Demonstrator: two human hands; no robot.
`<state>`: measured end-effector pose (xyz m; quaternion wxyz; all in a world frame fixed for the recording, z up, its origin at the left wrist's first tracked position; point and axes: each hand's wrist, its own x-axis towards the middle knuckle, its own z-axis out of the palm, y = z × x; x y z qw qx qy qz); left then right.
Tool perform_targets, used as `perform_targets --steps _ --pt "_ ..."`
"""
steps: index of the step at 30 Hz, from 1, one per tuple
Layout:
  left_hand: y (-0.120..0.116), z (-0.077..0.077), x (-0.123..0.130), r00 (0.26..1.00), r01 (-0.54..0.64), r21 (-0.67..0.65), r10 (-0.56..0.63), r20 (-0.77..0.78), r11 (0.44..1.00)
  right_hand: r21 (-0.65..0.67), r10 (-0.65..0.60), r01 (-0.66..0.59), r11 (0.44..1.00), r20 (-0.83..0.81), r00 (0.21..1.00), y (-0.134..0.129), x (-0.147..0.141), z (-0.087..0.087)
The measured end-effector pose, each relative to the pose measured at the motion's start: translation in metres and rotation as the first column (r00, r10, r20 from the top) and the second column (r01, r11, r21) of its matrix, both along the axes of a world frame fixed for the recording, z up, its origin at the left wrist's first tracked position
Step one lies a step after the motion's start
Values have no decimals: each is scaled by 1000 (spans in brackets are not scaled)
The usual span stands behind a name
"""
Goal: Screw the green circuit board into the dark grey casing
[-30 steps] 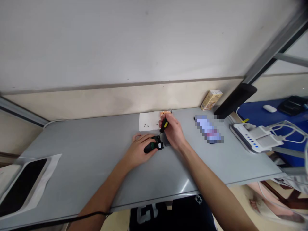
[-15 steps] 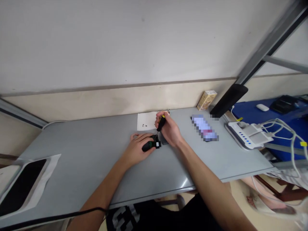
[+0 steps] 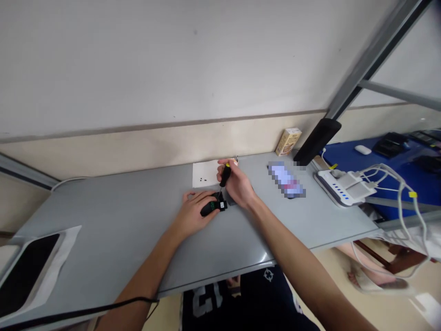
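Device (image 3: 207, 209) lay on the desk (image 3: 131, 225) at the left hand's (image 3: 193, 214) 3 o'clock and the right hand's (image 3: 238, 185) 7–8. Left: half curled, gripping it, fingers over top, thumb along near edge. Right: fist closed round a screwdriver (image 3: 225, 176), shaft down to device, tip contact unclear. Paper (image 3: 197, 169) at device's 11.

Screwdriver (image 3: 225, 176) more upright, right hand (image 3: 238, 185) less curled
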<state>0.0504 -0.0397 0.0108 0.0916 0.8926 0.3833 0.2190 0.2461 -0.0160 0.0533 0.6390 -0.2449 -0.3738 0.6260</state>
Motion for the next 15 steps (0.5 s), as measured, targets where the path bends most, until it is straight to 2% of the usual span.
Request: perform_targets --steps 4,8,15 --pt "-1 0 0 1000 2 -2 -2 -9 1000 -31 -52 52 998 -19 998 -1 -1 -3" --pt "-2 0 0 1000 7 -8 -7 -7 1000 -34 -157 160 987 74 985 1 -1 -6" --pt "-2 0 -1 1000 12 -17 -11 20 1000 -31 12 -13 999 -42 999 2 7 -3"
